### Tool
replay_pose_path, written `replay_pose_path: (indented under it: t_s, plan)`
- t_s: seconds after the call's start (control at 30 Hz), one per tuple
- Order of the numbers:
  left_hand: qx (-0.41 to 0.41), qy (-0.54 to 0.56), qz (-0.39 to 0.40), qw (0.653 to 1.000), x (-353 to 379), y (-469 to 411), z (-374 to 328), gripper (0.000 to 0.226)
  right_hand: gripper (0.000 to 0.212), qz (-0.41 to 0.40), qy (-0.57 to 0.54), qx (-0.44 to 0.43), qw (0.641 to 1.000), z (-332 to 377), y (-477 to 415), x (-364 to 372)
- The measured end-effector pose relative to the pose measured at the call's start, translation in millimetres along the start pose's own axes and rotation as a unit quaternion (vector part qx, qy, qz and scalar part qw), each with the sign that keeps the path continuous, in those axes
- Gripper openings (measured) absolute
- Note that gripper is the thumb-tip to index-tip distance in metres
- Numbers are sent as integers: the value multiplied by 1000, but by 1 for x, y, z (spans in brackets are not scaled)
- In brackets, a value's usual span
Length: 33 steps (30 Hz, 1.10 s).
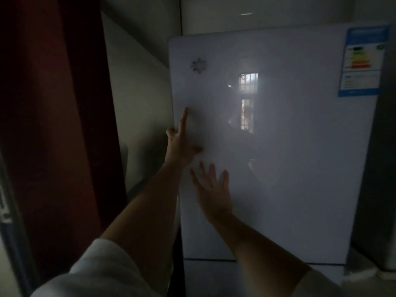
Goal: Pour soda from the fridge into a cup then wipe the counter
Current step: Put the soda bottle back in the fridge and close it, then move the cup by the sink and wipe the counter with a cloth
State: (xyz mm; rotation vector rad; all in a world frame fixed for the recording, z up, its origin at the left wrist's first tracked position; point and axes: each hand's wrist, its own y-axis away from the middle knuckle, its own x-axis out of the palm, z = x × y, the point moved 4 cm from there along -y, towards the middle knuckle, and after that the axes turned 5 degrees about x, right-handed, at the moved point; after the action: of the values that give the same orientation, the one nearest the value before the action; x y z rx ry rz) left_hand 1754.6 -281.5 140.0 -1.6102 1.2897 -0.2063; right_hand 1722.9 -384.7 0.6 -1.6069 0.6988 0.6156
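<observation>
- My two white sleeves (100, 269) sat nearest, at the bottom edge of the view, with both forearms bare and reaching forward.
- My right hand (212, 189) lay flat against the lower left part of the fridge (214, 277) door (289, 168). Its fingers were straight and spread, and it held nothing.
- My left hand (181, 142) was just above it, at the door's left edge. The forefinger pointed straight up along the door face and the thumb stretched out onto the face. The other fingers were curled at the edge and seemed hooked round it.
- The two hands were near each other but apart.
- The door was white and glossy, upright in front of me, and filled most of the view. I could not tell whether it stood ajar.
- A seam ran across below the door, near the bottom edge, with a second white panel under it.
- A barred window's reflection (248, 86) shone in the middle of the door.
- A snowflake mark (198, 65) sat near the door's top left corner.
- A blue energy label (362, 61) was stuck at its top right corner, its print too blurred to read.
- A dark red panel (53, 125) stood to the left, with a pale wall (139, 93) between it and the fridge.
</observation>
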Motion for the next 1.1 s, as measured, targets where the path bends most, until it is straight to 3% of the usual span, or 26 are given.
replay_pose_path:
  t_s: [0.1, 0.2, 0.27, 0.37, 0.47, 0.6, 0.7, 0.83, 1.0, 1.1]
  plan:
    - [-34, -25, -3, 999, 7, 10, -10, 120, 73, 26, -21, -2, 999, -7, 5, -14]
    - [-69, -114, -26, 991, 23, 41, -23, 90, 72, 79, -48, -7, 996, -28, 18, -30]
    - [-17, -131, -57, 990, 33, 69, -39, 62, 67, 110, -68, 28, 991, -52, 34, -47]
    - [70, -49, -48, 995, 57, 125, -58, 30, 58, 140, -142, 119, 973, -103, 87, -76]
    - [73, -24, 86, 993, 90, 185, -66, 21, 51, 148, -127, 202, 960, -151, 164, -100]
    - [126, -52, 278, 951, 123, 256, -101, 25, 39, 184, -88, 305, 930, -199, 270, -132]
    - [136, -16, 331, 934, 123, 290, -143, 18, 29, 180, -62, 367, 910, -227, 344, -176]
    - [193, 27, 357, 914, 123, 336, -218, 20, 38, 189, -33, 425, 884, -255, 440, -235]
    - [207, 150, 483, 837, 128, 428, -327, 19, 47, 208, -21, 483, 850, -278, 572, -309]
    - [246, 187, 545, 779, 139, 492, -393, 21, 40, 207, -16, 534, 820, -283, 651, -351]
